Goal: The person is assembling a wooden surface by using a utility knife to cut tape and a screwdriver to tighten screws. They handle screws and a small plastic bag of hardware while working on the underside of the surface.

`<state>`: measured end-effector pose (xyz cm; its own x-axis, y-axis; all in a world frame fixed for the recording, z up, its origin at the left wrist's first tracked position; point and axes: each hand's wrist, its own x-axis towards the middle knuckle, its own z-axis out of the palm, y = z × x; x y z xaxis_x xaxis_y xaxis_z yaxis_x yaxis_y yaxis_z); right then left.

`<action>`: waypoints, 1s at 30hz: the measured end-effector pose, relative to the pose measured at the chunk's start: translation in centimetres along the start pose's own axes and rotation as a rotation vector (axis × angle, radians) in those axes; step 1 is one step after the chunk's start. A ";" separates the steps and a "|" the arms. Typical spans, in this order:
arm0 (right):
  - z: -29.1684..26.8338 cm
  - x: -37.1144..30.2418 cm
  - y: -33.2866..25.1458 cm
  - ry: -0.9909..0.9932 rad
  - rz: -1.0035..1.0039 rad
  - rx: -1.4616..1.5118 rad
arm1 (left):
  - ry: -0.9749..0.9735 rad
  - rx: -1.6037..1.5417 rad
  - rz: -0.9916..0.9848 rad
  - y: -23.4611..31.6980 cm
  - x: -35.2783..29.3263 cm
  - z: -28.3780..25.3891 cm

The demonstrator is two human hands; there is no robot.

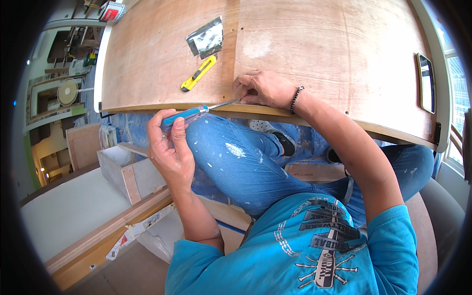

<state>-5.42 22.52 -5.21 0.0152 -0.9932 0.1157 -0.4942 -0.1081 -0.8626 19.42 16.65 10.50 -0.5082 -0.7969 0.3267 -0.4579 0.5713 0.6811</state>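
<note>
My left hand (173, 155) is closed around the blue and clear handle of a screwdriver (189, 116). The shaft points right, with its tip at the near edge of a wooden panel (295, 39). Beside that tip, my right hand (263, 88) rests on the panel with its fingers pinched together. Whatever those fingers hold, if anything, is too small or hidden to make out. A yellow utility knife (199, 73) lies on the panel, left of my right hand. Just beyond the knife is a crumpled silvery packet (207, 38).
A phone (426, 82) lies at the panel's right side. A red and white box (113, 12) stands at the far left corner. On the left are a grey-white open box (130, 172) and a round fan (67, 92). My knees reach under the panel's near edge.
</note>
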 end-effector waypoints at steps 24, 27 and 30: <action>0.0 0.3 -1.3 0.000 -0.087 -0.050 | -0.215 0.125 0.275 3.1 3.7 -0.4; -1.1 0.3 -3.3 -0.073 0.056 0.097 | -0.225 0.050 0.328 3.6 4.2 0.6; -2.2 0.2 -5.3 0.067 -0.079 0.053 | -0.260 -0.015 0.368 3.5 4.3 0.7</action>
<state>-4.69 23.02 0.48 -0.0061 -0.9764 0.2157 -0.4469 -0.1903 -0.8741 15.09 15.40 13.82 -0.8025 -0.4642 0.3748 -0.2028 0.8031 0.5603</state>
